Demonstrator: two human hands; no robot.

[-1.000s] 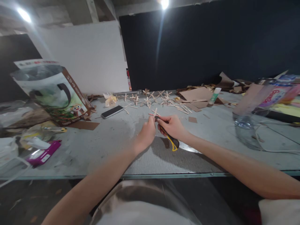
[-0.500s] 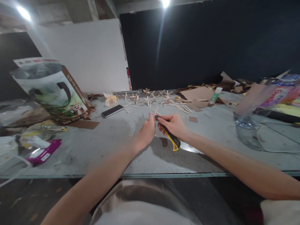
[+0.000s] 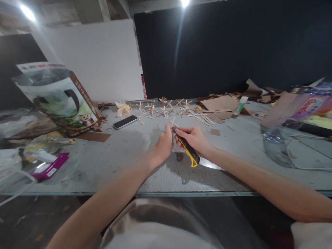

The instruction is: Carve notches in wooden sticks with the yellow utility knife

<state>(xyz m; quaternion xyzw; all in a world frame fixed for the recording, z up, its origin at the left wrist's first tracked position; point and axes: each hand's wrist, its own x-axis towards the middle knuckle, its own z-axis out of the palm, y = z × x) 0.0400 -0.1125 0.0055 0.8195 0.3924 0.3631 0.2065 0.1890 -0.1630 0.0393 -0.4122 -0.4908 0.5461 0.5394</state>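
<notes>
A phone [image 3: 125, 122] on the table [image 3: 124, 166] marks the spot. Right of the phone and slightly nearer the person, the left hand [image 3: 165, 141] pinches a small wooden stick [image 3: 173, 121], which pokes up past the thumb. Farther right of the phone, the right hand [image 3: 195, 139] is closed around a black and yellow knife [image 3: 192, 154], its handle slanting toward the person; its blade is too small to make out. Loose sticks [image 3: 164, 111] lie beyond and right of the phone, a large bag [image 3: 61, 103] stands to its left.
</notes>
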